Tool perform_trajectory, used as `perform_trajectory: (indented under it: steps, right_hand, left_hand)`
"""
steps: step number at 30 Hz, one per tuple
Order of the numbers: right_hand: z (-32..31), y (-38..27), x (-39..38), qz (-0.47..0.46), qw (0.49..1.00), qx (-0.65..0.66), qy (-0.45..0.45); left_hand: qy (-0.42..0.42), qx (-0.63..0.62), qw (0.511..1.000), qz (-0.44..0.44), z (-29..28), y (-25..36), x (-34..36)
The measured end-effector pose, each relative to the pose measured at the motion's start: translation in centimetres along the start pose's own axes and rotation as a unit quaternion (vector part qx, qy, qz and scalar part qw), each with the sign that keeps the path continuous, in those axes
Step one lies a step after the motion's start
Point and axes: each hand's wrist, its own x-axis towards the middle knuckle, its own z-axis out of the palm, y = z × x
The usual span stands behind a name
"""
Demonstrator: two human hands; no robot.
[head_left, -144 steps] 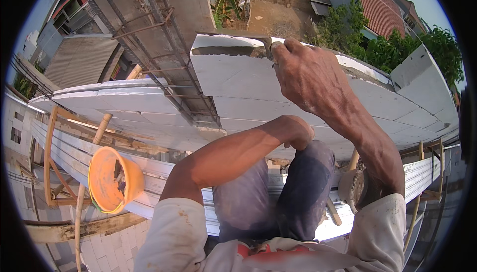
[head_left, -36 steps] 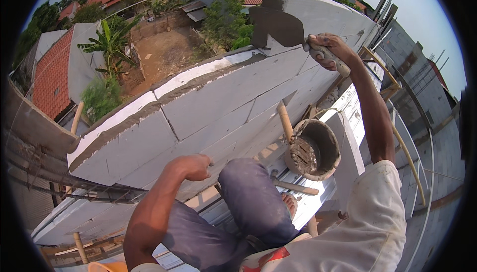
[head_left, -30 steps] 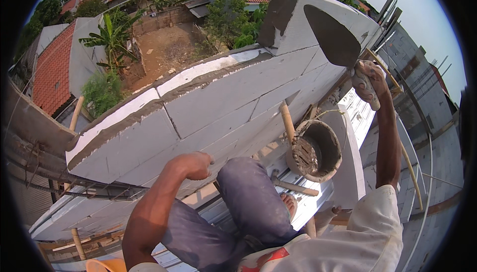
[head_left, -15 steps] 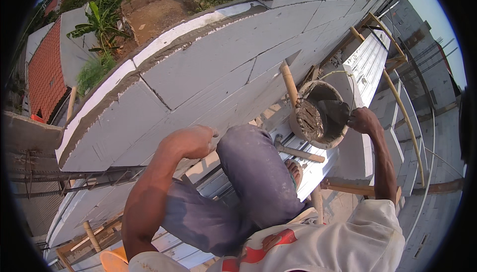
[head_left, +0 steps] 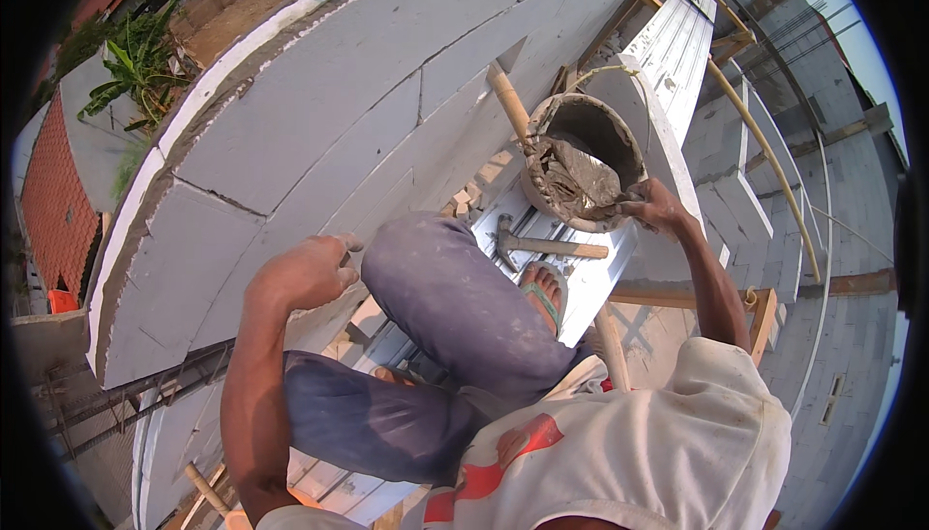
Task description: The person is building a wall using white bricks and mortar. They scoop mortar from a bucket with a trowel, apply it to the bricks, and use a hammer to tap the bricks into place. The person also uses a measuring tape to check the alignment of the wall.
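My right hand is closed at the near right rim of a round bucket, gripping a trowel. The trowel's mortar-smeared blade lies on wet grey mortar inside; its handle is mostly hidden by my fingers. My left hand is held beside my bent knee, close to the block wall. Its fingers are loosely bent and apart, with nothing seen in them. Along the wall's top runs a strip of mortar.
A hammer with a wooden handle lies on the ribbed metal planks, near my sandalled foot. A pale block stands right of the bucket. Bamboo poles and timber framing surround the platform. Beyond the wall are roofs and lower ground.
My right hand has moved the trowel from the bucket's right side onto the mortar at its near side. My left hand has shifted left, away from my knee. The view has turned somewhat.
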Motion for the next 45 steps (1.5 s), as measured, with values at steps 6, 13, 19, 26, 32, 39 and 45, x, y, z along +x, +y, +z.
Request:
perform_trajectory:
  steps: [6,13,19,26,32,39,45]
  right_hand:
    - [1.9,-4.5,-1.9,-0.191,0.973,0.132,0.021]
    - [4.5,-23.8,-5.9,-0.54,0.803,-0.108,0.229]
    - [6.9,-35.1,-6.4,-0.606,0.571,-0.389,0.394]
    - [4.3,-36.5,-5.1,-0.422,0.663,-0.475,0.397]
    - [1.6,-27.7,-8.5,-0.362,0.804,-0.269,0.388]
    - [0.1,-12.4,-8.4,-0.025,0.946,-0.265,0.187]
    - [-0.1,-5.4,-2.2,-0.035,0.971,-0.228,0.058]
  left_hand:
    - [-0.011,0.031,0.999,0.024,-0.2,0.1,0.1]
    - [-0.015,0.026,0.999,0.038,-0.6,-0.2,-0.7]
    - [0.005,0.016,0.999,0.029,-0.7,-0.7,-2.5]
    - [0.0,0.025,0.999,0.047,-1.0,-0.5,-2.4]
    - [-0.02,0.026,0.999,0.026,-1.2,-0.4,-1.8]
    - [-0.075,0.015,0.997,0.017,-1.2,2.4,1.5]
    - [-0.128,0.055,0.99,0.014,-0.6,3.8,7.4]
